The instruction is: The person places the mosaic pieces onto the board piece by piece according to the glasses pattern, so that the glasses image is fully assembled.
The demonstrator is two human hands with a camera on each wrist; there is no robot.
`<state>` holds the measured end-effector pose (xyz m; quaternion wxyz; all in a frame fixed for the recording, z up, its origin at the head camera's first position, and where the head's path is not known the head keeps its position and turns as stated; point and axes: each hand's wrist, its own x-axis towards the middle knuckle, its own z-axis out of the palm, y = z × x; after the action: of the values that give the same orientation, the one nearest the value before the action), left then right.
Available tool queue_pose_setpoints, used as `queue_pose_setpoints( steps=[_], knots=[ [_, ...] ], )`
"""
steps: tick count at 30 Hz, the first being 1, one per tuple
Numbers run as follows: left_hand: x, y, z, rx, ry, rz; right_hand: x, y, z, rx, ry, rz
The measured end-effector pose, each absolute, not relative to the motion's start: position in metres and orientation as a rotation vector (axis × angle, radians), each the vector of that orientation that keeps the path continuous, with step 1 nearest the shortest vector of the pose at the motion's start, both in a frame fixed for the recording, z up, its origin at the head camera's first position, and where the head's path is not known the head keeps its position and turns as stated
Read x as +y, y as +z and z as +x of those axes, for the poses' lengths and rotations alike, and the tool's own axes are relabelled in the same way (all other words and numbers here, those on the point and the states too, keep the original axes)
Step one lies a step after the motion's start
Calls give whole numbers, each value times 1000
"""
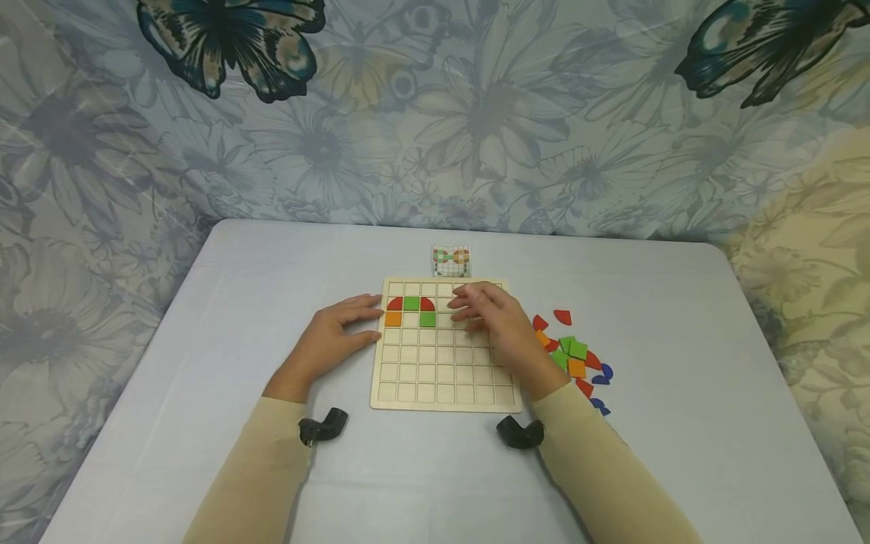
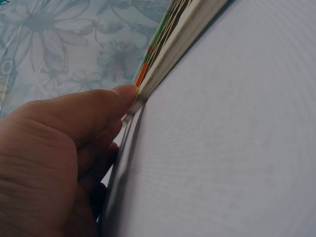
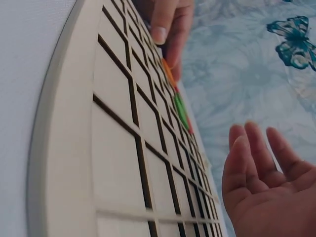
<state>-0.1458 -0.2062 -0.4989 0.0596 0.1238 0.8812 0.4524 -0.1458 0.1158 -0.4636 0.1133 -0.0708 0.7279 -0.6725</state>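
Observation:
A wooden grid board [image 1: 435,374] lies on the white table. Near its upper left corner sit red quarter-round pieces [image 1: 427,304], green squares [image 1: 411,303] and an orange square [image 1: 393,319]. My left hand [image 1: 331,335] touches the board's left edge with thumb and fingertips, fingers fairly straight; the left wrist view shows the thumb [image 2: 126,91] at the rim. Above the board's right part hovers my right hand [image 1: 499,325], its fingers loosely bent. In the right wrist view nothing shows between the right hand's fingers [image 3: 261,153], and they are apart from the board.
A small pattern card [image 1: 451,261] with a coloured design lies just behind the board. To the right of the board is a loose pile of red, green, orange and blue pieces [image 1: 576,368], partly hidden by the right forearm. A patterned cloth [image 1: 476,151] hangs behind the table.

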Motion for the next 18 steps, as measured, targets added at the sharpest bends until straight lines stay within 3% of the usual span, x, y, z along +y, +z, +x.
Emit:
queue_pose_setpoints(
  steps=[11,18],
  knots=[
    [-205,-497,-144,2652,1380,357,169,-455,-138,1974,-2179,-286],
    [-205,-497,-144,2658,1380,360,210,-452,-134,2095,-2229,-143]
  ],
)
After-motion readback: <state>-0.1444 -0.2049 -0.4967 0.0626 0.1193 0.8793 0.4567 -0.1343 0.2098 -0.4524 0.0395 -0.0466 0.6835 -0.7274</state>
